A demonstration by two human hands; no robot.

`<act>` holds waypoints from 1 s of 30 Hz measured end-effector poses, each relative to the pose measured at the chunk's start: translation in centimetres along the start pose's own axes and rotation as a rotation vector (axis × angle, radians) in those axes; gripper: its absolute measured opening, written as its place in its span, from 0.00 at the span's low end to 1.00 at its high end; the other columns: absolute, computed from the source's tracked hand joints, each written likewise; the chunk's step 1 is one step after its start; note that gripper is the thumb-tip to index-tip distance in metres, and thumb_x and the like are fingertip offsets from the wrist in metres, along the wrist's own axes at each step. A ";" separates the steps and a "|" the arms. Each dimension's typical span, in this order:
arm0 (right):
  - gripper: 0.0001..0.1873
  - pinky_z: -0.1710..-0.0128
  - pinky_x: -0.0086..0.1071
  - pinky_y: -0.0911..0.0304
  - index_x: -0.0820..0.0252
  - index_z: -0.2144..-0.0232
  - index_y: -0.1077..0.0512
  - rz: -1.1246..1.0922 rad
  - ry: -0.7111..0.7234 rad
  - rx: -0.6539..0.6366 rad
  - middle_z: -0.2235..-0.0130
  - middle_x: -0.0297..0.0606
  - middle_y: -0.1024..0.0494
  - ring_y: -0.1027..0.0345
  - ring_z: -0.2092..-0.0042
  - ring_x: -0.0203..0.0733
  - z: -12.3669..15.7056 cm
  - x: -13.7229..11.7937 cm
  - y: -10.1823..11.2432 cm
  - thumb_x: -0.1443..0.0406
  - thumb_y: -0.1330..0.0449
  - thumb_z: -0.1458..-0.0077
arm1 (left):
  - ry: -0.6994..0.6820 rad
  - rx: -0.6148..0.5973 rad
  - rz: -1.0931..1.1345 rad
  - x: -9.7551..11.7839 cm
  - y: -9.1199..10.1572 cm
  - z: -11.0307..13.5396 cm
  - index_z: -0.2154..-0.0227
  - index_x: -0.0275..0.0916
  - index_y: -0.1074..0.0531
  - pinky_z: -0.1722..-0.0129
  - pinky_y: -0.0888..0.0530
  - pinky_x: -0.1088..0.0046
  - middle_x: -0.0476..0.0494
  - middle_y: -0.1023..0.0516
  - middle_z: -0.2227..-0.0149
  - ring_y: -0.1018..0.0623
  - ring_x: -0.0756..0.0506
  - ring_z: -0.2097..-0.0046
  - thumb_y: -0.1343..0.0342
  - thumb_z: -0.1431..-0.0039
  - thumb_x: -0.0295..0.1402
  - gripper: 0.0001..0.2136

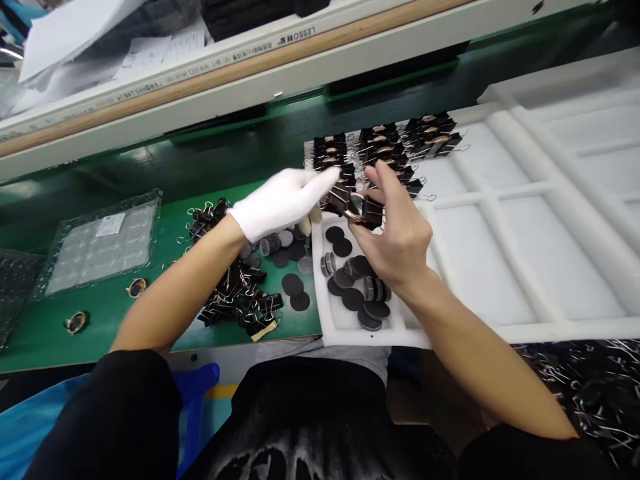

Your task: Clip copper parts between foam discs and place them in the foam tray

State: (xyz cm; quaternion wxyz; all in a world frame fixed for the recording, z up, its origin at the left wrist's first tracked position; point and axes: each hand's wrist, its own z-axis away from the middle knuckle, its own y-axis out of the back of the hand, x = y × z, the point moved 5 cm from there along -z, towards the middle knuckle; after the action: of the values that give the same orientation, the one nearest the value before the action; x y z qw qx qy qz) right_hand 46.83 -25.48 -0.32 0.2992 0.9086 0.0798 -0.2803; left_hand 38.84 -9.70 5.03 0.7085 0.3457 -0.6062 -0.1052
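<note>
Left hand (290, 203), the person's own, in a white glove: thumb and fingers closed about the left side of a clipped round piece (355, 207). Right hand (395, 233), bare: thumb and fingers grasping the right side of the same piece, which sits between the two hands, above the near left part of a white tray; gold-coloured at the edge, black binder clips on either side. Directly beyond the hands: clipped assemblies (383, 143), black clips with gold-toned edges among them, set in close rows at the far left of the white tray (560, 323), a moulded piece with raised dividers. Below the right hand: loose black discs (353, 299), some flat and overlapping, some stacked on edge, in the tray's near left compartment. Left of the tray, on a green worktop (110, 317): further discs (293, 285); a pile of black binder clips (240, 293) with wire handles, partly behind the left forearm; a small cream-coloured strip (265, 331) at its near end. Farther left: two round gold-rimmed pieces (76, 323), lying apart; a clear plastic tray (135, 240) bearing a white label (111, 225). Lower right: a heap of binder clips (595, 400). Top left: white papers (70, 40) above a ledge with printed lettering (280, 43).
</note>
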 end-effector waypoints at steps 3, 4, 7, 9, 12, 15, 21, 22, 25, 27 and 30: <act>0.33 0.39 0.50 0.31 0.53 0.27 0.44 0.218 0.054 -0.001 0.30 0.47 0.35 0.32 0.34 0.56 -1.2 0.4 1.3 0.61 0.47 0.31 | 0.073 -0.241 0.093 0.7 -0.5 -0.1 0.75 0.38 0.28 0.77 0.29 0.74 0.44 0.22 0.76 0.23 0.50 0.76 0.45 0.32 0.54 0.24; 0.34 0.39 0.52 0.32 0.52 0.26 0.45 0.285 0.040 0.007 0.29 0.48 0.37 0.36 0.32 0.58 -1.6 0.5 1.7 0.61 0.46 0.32 | 0.065 -0.247 0.114 1.1 -0.4 -0.3 0.75 0.38 0.28 0.76 0.28 0.74 0.44 0.21 0.75 0.22 0.50 0.76 0.43 0.33 0.52 0.23; 0.43 0.37 0.62 0.37 0.54 0.24 0.52 0.422 -0.084 0.075 0.26 0.54 0.47 0.47 0.27 0.67 -2.2 1.2 2.6 0.58 0.41 0.35 | 0.040 -0.182 0.140 1.7 0.3 -2.1 0.71 0.37 0.28 0.72 0.25 0.74 0.43 0.20 0.71 0.20 0.49 0.72 0.40 0.34 0.49 0.19; 0.49 0.38 0.67 0.40 0.56 0.23 0.59 0.427 -0.166 0.121 0.25 0.57 0.54 0.53 0.27 0.71 -2.1 1.6 2.4 0.55 0.39 0.37 | 0.032 -0.148 0.153 1.6 0.3 -4.2 0.69 0.37 0.28 0.70 0.25 0.74 0.41 0.18 0.68 0.18 0.49 0.70 0.40 0.34 0.48 0.18; 0.47 0.36 0.66 0.42 0.59 0.23 0.58 0.365 -0.152 0.137 0.27 0.59 0.56 0.54 0.27 0.70 -1.6 1.4 0.9 0.58 0.40 0.36 | -0.020 -0.111 0.070 1.6 -0.5 -8.4 0.69 0.37 0.31 0.68 0.27 0.73 0.41 0.18 0.66 0.20 0.50 0.68 0.41 0.33 0.44 0.15; 0.39 0.33 0.60 0.42 0.62 0.27 0.48 0.279 -0.025 0.141 0.30 0.59 0.52 0.50 0.29 0.64 -0.9 0.5 -0.9 0.60 0.42 0.34 | -0.167 -0.004 -0.232 2.6 -2.7 -12.9 0.67 0.37 0.28 0.64 0.28 0.71 0.42 0.19 0.64 0.22 0.48 0.65 0.40 0.36 0.41 0.12; 0.29 0.41 0.51 0.33 0.56 0.34 0.37 0.151 0.122 0.309 0.34 0.53 0.49 0.38 0.39 0.56 -0.3 -0.3 -0.8 0.60 0.45 0.35 | -0.238 0.080 -0.499 4.9 -9.5 -17.9 0.50 0.38 0.20 0.49 0.27 0.62 0.40 0.16 0.53 0.20 0.39 0.52 0.42 0.35 0.45 0.18; 0.28 0.41 0.51 0.33 0.56 0.34 0.37 0.146 0.122 0.321 0.35 0.52 0.49 0.38 0.39 0.55 -0.4 -0.3 -0.6 0.60 0.45 0.35 | -0.214 0.089 -0.529 5.2 -10.4 -18.1 0.49 0.40 0.20 0.46 0.28 0.59 0.40 0.16 0.52 0.20 0.37 0.49 0.43 0.34 0.46 0.19; 0.26 0.40 0.49 0.34 0.58 0.36 0.34 0.127 0.104 0.310 0.35 0.52 0.48 0.38 0.39 0.53 -0.7 -0.2 -0.1 0.61 0.46 0.34 | -0.128 0.146 -0.690 5.7 -12.1 -18.0 0.50 0.45 0.19 0.42 0.31 0.49 0.37 0.18 0.47 0.23 0.31 0.44 0.44 0.34 0.49 0.19; 0.25 0.39 0.49 0.35 0.59 0.37 0.32 0.130 0.073 0.277 0.35 0.52 0.48 0.38 0.39 0.53 -0.9 -0.1 0.0 0.61 0.46 0.34 | -0.065 0.192 -0.810 6.0 -12.5 -17.7 0.52 0.43 0.18 0.43 0.31 0.46 0.32 0.22 0.44 0.26 0.29 0.41 0.43 0.34 0.49 0.19; 0.25 0.37 0.50 0.37 0.56 0.36 0.31 0.158 0.029 0.212 0.34 0.50 0.46 0.40 0.38 0.54 -1.2 0.0 0.0 0.61 0.45 0.34 | -0.008 0.197 -0.903 6.5 -12.8 -17.4 0.52 0.39 0.18 0.43 0.31 0.46 0.29 0.24 0.43 0.27 0.28 0.41 0.42 0.35 0.47 0.19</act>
State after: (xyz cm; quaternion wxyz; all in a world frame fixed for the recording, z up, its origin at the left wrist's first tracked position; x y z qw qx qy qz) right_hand 47.35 -24.82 0.50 0.2215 0.9425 -0.0179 -0.2496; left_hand 60.15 -16.57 1.79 0.5533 0.6403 -0.4047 -0.3465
